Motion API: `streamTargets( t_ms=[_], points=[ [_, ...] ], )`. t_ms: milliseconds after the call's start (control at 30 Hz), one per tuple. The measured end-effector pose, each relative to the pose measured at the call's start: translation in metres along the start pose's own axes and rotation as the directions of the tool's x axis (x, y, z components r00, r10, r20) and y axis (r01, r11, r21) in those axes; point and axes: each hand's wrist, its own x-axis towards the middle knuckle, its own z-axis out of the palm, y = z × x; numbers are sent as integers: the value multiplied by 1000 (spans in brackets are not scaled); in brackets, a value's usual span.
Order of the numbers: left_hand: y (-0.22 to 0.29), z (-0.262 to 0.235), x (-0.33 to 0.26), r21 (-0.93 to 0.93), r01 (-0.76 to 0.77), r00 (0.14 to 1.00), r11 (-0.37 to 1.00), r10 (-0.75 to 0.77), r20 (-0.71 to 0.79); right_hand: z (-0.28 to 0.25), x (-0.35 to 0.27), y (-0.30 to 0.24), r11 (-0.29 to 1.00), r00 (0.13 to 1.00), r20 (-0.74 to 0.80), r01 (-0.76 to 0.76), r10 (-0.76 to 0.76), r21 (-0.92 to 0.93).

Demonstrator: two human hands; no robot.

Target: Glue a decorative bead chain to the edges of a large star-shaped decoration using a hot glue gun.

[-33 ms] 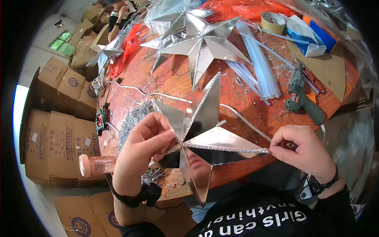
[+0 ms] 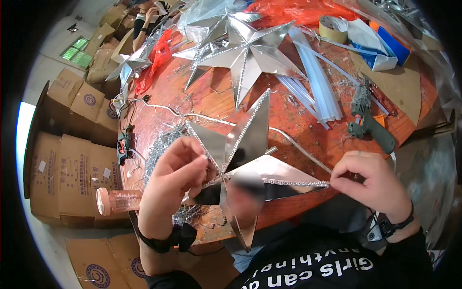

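Evidently, handwork on a silver star (image 2: 257, 167) is in hand; the star is placed at the near edge of the surface (image 2: 327, 137), directly before the body, with 5 points showing and the lowest reaching past that edge. By the fingers of the right hand (image 2: 368, 176), pressed together, the tip of the right-hand point is pinched, just where a row of beaded trim (image 2: 293, 182) ends; the fingers of the left hand (image 2: 175, 168) are curled in over the star's left side, near its centre, and whether they are closed on anything cannot be told.

The step is judged to be the settling of trim along the ridges; beads are seen on the upper and right ridges, while none can be made out on the lowest; for the next move, a steady hold and light pressure would seem to be called for, lest the thin panels be bent. A glue gun (image 2: 368, 120) is laid just beyond the right hand.

Of the containers, 1 pink-lidded jar (image 2: 118, 201) is set at the surface's left edge, its contents unclear; farther left, cardboard boxes (image 2: 72, 168) are stacked, their insides hidden; a blue and white packet (image 2: 375, 48) is seen at the far right, its contents likewise not shown.
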Motion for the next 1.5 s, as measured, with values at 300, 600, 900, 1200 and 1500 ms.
streamTargets(
  t_ms=[300,600,900,1200,1500],
  points=[
    [-29,19,-50,881,-450,714,146,651,256,-20,-5,13,989,979,-140,145,-146,-21],
    [-44,25,-34,904,-419,699,88,666,259,6,3,-2,847,921,276,-367,274,385],
    [-50,27,-33,911,-411,666,19,688,287,0,-7,-14,876,945,164,-325,284,356],
    [-54,26,-33,902,-410,680,133,704,205,5,-10,-8,905,965,111,-263,239,336],
    [-53,22,-31,905,-425,648,-30,688,328,7,-9,-13,916,959,101,-283,265,284]
  ],
)
